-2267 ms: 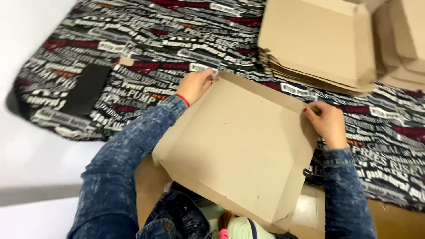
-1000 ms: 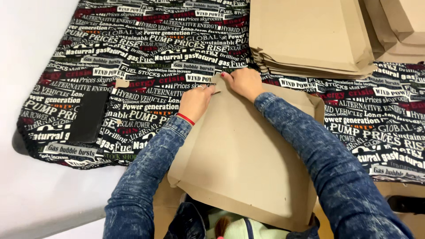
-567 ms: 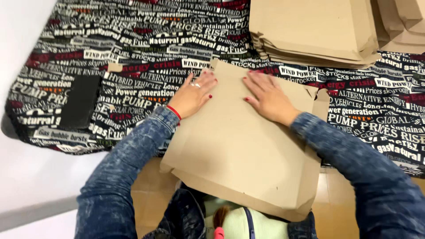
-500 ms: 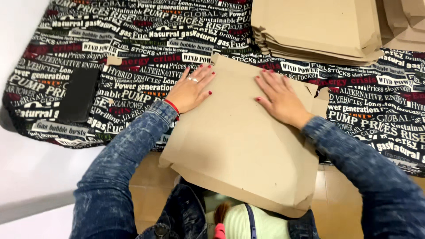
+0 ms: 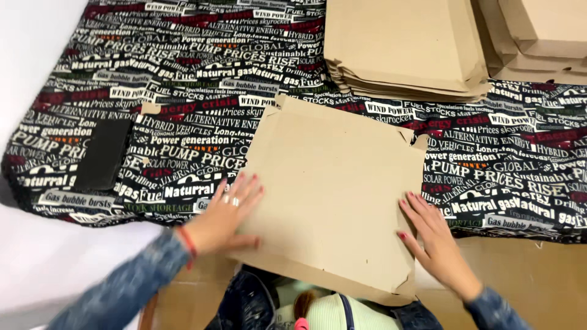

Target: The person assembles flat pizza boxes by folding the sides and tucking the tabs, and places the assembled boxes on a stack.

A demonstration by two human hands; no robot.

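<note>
A flat, unfolded brown cardboard box blank [image 5: 333, 183] lies on the table, its near edge overhanging toward me. My left hand [image 5: 223, 217] rests flat on its near-left edge, fingers spread, with a ring and a red wrist band. Fingers apart, my right hand [image 5: 437, 241] touches the blank's near-right edge. Neither hand grips anything. Both sleeves are blue denim.
A black cloth with printed white and red lettering [image 5: 183, 110] covers the table. A stack of flat cardboard blanks [image 5: 400, 49] sits behind, with more cardboard [image 5: 538, 33] at the far right. A dark rectangular patch [image 5: 103, 154] lies on the left. A loose brown sheet [image 5: 538, 281] lies near right.
Both hands slid from the far edge of the blank back toward me, to its near corners. The blank now lies flatter on the cloth.
</note>
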